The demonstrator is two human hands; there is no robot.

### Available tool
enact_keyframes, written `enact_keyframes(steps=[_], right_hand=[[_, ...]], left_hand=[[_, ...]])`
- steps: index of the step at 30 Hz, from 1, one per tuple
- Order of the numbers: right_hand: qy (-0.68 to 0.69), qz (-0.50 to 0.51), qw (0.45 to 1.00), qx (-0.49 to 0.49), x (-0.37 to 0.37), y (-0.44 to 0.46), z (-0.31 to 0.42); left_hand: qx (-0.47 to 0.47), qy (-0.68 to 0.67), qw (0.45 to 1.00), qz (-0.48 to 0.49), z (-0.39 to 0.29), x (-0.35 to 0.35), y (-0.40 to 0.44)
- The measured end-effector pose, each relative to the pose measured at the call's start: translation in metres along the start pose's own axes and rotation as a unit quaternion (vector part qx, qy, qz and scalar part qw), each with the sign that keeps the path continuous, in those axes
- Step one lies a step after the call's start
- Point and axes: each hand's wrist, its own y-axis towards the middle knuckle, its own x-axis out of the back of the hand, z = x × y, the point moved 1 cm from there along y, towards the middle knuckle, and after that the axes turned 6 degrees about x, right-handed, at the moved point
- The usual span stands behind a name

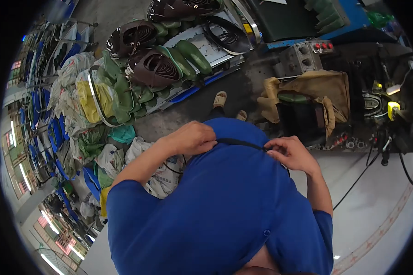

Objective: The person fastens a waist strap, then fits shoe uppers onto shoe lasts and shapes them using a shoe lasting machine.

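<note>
Pinching a black strap (239, 142), already across the blue shirt (215, 192), with closed left grip (196, 138) and loosely closed right grip (291, 153); cannot tell if fastened.

Brown coils (156, 69) and green forms (193, 56) crowd a worn tabletop (214, 54).

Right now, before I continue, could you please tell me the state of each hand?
Left hand: closed, fingers at one end of the visible black strap.
Right hand: thumb and fingertips pinched on the other end.
</note>
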Motion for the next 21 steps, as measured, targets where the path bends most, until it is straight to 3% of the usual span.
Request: enact_keyframes(steps=[2, 6, 8, 10, 14, 16, 21], right_hand=[[0.058, -0.021, 0.996, -0.067, 0.001, -0.015, -0.006], [0.054, 0.022, 0.990, -0.128, 0.002, -0.046, -0.025], [0.108, -0.020, 0.986, -0.128, -0.013, -0.068, -0.044], [0.231, -0.052, 0.951, -0.201, -0.021, -0.084, -0.049], [0.272, -0.089, 0.940, -0.184, -0.041, -0.113, -0.043], [0.327, -0.151, 0.908, -0.213, -0.054, -0.125, -0.039], [0.301, -0.169, 0.908, -0.238, -0.073, -0.149, -0.025]], left_hand=[[-0.084, -0.016, 0.995, 0.055, 0.004, -0.002, 0.019], [-0.093, 0.006, 0.987, 0.127, -0.004, 0.004, 0.056], [-0.125, 0.025, 0.974, 0.186, -0.010, 0.007, 0.074], [-0.156, 0.040, 0.967, 0.195, -0.015, 0.004, 0.090], [-0.199, 0.075, 0.945, 0.249, -0.035, -0.001, 0.122], [-0.224, 0.085, 0.936, 0.258, -0.044, -0.008, 0.139], [-0.241, 0.183, 0.887, 0.350, -0.093, -0.017, 0.182]])
